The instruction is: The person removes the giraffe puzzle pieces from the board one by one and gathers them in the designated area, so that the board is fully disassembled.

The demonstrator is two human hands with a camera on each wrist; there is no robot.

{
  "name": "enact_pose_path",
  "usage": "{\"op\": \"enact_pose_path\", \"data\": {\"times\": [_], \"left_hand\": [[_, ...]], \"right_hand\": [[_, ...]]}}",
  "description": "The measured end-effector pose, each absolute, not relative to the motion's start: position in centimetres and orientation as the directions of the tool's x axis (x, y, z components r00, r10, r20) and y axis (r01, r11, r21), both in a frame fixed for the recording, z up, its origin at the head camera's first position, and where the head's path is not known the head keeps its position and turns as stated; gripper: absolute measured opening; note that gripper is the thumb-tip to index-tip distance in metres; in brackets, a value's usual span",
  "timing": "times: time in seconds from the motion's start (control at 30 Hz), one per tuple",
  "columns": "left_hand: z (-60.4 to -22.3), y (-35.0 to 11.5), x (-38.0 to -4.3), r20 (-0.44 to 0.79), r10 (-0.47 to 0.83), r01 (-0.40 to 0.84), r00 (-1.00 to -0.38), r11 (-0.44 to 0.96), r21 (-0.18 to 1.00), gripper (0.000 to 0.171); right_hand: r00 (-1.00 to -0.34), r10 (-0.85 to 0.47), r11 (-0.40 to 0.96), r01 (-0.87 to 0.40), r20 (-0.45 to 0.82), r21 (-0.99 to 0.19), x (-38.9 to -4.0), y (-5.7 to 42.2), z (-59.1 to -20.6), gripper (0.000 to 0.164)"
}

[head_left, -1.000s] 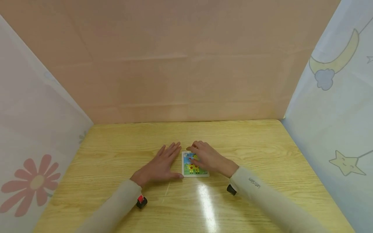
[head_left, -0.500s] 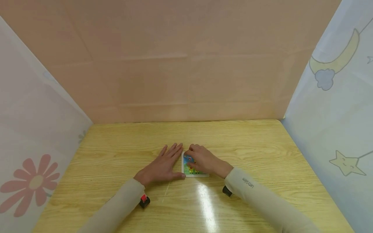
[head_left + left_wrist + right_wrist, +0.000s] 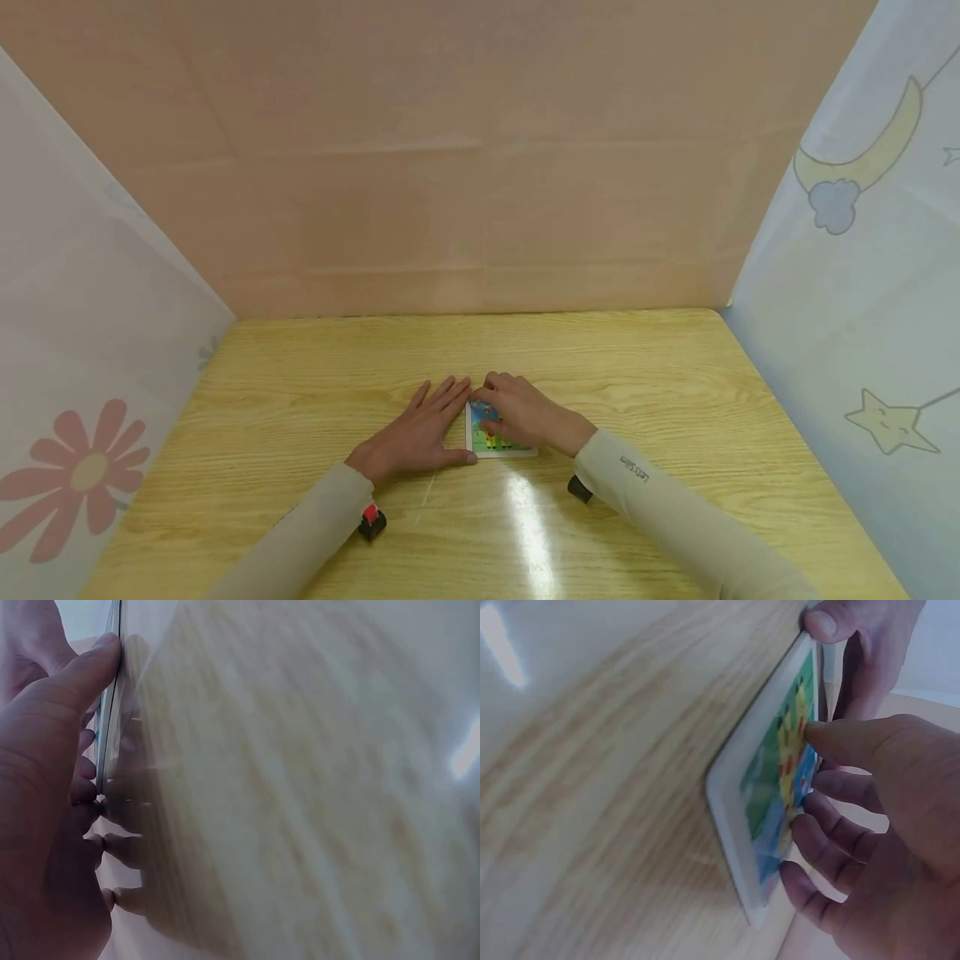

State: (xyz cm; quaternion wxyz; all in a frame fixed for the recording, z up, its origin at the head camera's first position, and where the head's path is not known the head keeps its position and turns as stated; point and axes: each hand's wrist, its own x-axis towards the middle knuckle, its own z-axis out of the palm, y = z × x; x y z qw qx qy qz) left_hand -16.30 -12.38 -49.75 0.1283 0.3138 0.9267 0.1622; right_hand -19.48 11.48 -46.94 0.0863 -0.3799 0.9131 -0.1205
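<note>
The picture board (image 3: 483,442), white-edged, lies on the wooden table (image 3: 337,358) between your hands. Your left hand (image 3: 418,432) is spread flat beside the board's left edge, fingers straight and pointing away from you; its thumb touches the near left corner, and it grips nothing. Your right hand (image 3: 525,414) reaches over the board from the other side. Its fingers are loosely bent, thumb and fingertips apart and touching the picture, with nothing visibly pinched between them. In the head view this hand hides much of the board's right half; the right wrist view shows a yellow figure with red spots (image 3: 789,750) on a green and blue ground beneath the thumb.

Black devices (image 3: 371,525) (image 3: 580,488) sit at your two sleeve cuffs. A bright streak of light (image 3: 531,533) crosses the table on your side of the board, apart from it. Beyond the table stands a plain tan wall (image 3: 480,183); the side walls bear a pink flower (image 3: 88,472) at left, and a moon (image 3: 873,154), cloud (image 3: 834,207) and star (image 3: 891,422) at right.
</note>
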Motion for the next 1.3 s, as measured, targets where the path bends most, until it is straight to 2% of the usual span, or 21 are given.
{"op": "enact_pose_path", "data": {"times": [0.4,0.67,0.87,1.03,1.3], "left_hand": [[-49.7,-12.3,-16.4,-0.124,0.618,0.536,-0.776,0.751,0.384,0.109],[-49.2,-12.0,-16.5,-0.152,0.602,0.52,-0.784,0.771,0.368,0.113],[-48.5,-11.7,-16.7,-0.17,0.598,0.508,-0.783,0.773,0.38,0.116],[-48.6,-11.6,-17.0,-0.175,0.593,0.507,-0.786,0.78,0.367,0.117],[-48.7,-11.7,-17.1,-0.166,0.6,0.511,-0.783,0.771,0.38,0.118]], "right_hand": [[-0.688,-0.715,0.69,-0.67,-0.12,-0.274,-19.5,11.1,-45.8,0.047],[-0.684,-0.717,0.696,-0.698,-0.133,-0.168,-19.7,10.8,-45.7,0.047],[-0.678,-0.719,0.695,-0.704,-0.15,-0.145,-20.1,10.5,-45.6,0.046],[-0.673,-0.719,0.695,-0.696,-0.174,-0.179,-20.5,10.4,-44.9,0.045],[-0.661,-0.721,0.69,-0.656,-0.209,-0.307,-20.8,10.4,-44.4,0.041]]}}
